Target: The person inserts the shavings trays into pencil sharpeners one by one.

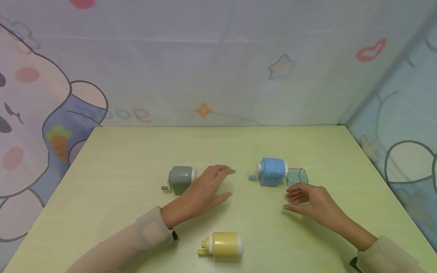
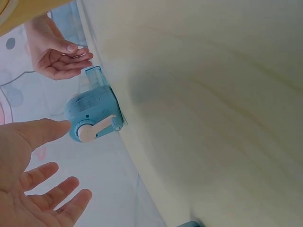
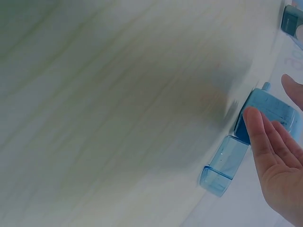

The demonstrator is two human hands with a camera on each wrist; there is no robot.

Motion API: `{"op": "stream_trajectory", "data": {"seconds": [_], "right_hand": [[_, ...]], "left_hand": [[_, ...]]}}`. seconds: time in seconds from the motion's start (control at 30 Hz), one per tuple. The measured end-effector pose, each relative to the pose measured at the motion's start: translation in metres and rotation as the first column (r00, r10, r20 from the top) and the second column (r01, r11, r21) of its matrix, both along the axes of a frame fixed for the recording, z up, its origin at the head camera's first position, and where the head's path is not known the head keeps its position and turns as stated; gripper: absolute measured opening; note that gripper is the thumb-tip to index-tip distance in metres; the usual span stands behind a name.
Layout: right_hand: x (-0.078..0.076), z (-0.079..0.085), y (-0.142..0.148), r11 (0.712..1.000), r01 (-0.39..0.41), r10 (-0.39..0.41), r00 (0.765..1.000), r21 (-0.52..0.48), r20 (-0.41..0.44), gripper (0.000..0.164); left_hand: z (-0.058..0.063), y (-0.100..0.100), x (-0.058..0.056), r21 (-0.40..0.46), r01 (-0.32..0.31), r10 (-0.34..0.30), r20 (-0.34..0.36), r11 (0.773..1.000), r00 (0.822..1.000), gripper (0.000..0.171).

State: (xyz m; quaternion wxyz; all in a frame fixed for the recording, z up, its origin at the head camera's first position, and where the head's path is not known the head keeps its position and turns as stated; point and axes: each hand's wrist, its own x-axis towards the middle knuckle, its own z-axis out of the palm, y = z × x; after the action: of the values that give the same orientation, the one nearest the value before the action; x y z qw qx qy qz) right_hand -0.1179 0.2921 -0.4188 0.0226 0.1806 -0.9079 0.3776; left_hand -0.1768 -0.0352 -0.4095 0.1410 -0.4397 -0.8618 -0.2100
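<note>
Sharpeners: 3, blue sharpener point(image 1: 272, 172) at centre-right of the table point(image 1: 119, 151), grey sharpener point(image 1: 181, 179) at its 9 o'clock, yellow sharpener point(image 1: 225, 246) at 7 | drawers: 1 clear drawer point(image 1: 296, 176) pulled out at blue's 3 o'clock | left hand point(image 1: 205, 191) spread, empty, between grey and blue | right hand point(image 1: 307, 201) loosely curled, empty, just at drawer's 6 | left wrist view alone shows blue's white crank point(image 2: 97, 128)

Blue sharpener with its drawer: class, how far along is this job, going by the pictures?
Done: the clear drawer is slid partly out of the blue sharpener. In hand: nothing yet; the right hand hovers just in front of the drawer, and the left hand is open between the grey-green sharpener and the blue one. Left: taking grip of the drawer or body. The yellow sharpener lies untouched.
</note>
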Motion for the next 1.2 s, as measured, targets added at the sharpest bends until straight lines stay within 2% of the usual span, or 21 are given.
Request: {"op": "stream_trajectory", "data": {"seconds": [0.17, 0.43, 0.83, 1.2], "right_hand": [[0.001, -0.001, 0.002, 1.0, 0.008, -0.008, 1.0, -0.008, 0.014, 0.04], [0.002, -0.002, 0.005, 1.0, 0.016, -0.016, 1.0, -0.003, -0.009, 0.038], [0.004, -0.004, 0.024, 0.999, 0.046, -0.046, 0.999, 0.0, -0.023, 0.037], [0.005, -0.001, 0.035, 0.994, 0.109, -0.109, 0.994, 0.023, 0.006, 0.037]], "left_hand": [[0.0, 0.004, 0.001, -0.01, 0.002, -0.001, 0.022, 1.0, 1.0, 0.055], [0.0, 0.008, 0.001, -0.017, 0.007, -0.006, 0.044, 1.0, 0.999, 0.056], [-0.004, 0.019, -0.005, 0.032, 0.036, -0.038, 0.053, 0.999, 0.998, 0.055], [-0.005, 0.03, -0.009, 0.041, 0.054, -0.056, 0.067, 0.998, 0.996, 0.056]]}}
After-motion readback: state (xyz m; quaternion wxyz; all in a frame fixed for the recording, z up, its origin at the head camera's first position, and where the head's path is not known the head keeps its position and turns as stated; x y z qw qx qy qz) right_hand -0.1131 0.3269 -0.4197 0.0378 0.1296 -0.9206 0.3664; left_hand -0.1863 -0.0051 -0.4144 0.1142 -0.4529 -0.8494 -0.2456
